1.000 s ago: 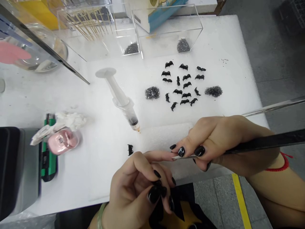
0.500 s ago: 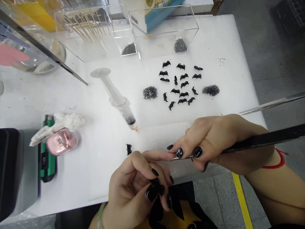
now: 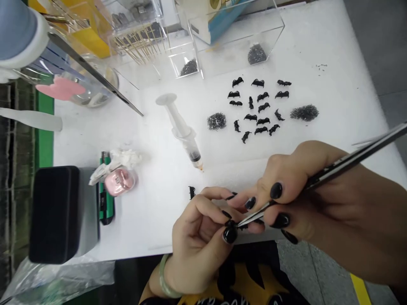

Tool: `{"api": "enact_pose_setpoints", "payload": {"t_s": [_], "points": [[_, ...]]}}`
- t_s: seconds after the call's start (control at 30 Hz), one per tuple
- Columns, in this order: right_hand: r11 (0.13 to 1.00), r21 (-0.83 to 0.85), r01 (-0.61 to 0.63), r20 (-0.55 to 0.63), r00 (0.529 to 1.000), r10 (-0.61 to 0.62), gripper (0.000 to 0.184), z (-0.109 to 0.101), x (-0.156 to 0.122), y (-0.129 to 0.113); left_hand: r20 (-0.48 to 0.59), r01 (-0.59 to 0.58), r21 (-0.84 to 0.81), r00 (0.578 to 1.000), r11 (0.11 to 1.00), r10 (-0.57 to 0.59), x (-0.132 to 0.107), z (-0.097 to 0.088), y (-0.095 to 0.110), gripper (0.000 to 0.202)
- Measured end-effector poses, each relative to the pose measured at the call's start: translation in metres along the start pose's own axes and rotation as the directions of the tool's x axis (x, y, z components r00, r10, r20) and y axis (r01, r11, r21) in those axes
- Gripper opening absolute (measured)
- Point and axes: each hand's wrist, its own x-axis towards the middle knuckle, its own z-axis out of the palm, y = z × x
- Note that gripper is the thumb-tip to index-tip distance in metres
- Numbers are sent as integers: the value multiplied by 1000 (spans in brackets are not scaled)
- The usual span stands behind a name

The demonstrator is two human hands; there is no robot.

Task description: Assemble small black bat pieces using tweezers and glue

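My left hand (image 3: 200, 237) pinches a small black plastic piece (image 3: 230, 223) between thumb and forefinger, partly hidden by the fingers. My right hand (image 3: 305, 199) grips a pair of tweezers (image 3: 333, 167) like a pen; their tips meet the edge of that piece. Behind the left hand lies a single similar black piece (image 3: 192, 192). Several more black pieces (image 3: 263, 121) with little arches and prongs are scattered on the white foam board (image 3: 165, 186). Two heaps of tiny dark glittering bits, a left heap (image 3: 216, 121) and a right heap (image 3: 304, 112), flank them.
A syringe (image 3: 186, 137) with an amber tip lies left of the pieces. Farther left are a pink case (image 3: 119, 182), a green cutter (image 3: 107, 207) and a black-topped box (image 3: 54, 214). Clear trays (image 3: 237, 40) and thin sticks (image 3: 136, 42) stand at the back. Another metal tool (image 3: 95, 74) slants at upper left.
The tweezers' tips have come from my left fingertip down to the black piece. My right hand has turned with them. The camera view has shifted left.
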Motion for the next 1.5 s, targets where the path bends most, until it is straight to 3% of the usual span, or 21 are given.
{"api": "enact_pose_setpoints", "payload": {"t_s": [0.27,0.4,0.83,1.27,1.33,1.43,1.5], "points": [[993,-114,42,6,999,-41,26,2,-1,4,6,-54,107,999,993,54,3,-2,-2,12],[989,-133,62,41,998,-57,26,0,-4,6,-42,-63,160,997,985,71,3,-4,-2,12],[988,-138,74,70,995,-65,30,3,-2,7,-26,-78,119,996,990,81,3,-5,-2,17],[984,-161,82,42,996,-76,24,0,-3,2,-27,-83,122,996,989,87,3,-4,-2,15],[986,-151,74,-4,997,-75,22,-3,-3,0,-6,-74,105,997,992,75,4,-3,0,13],[967,-241,86,-119,986,-117,20,-14,-1,-1,40,-70,57,997,996,68,5,-1,2,13],[936,-341,83,-92,988,-121,18,-24,3,0,69,-68,26,995,997,66,3,1,2,11]]}}
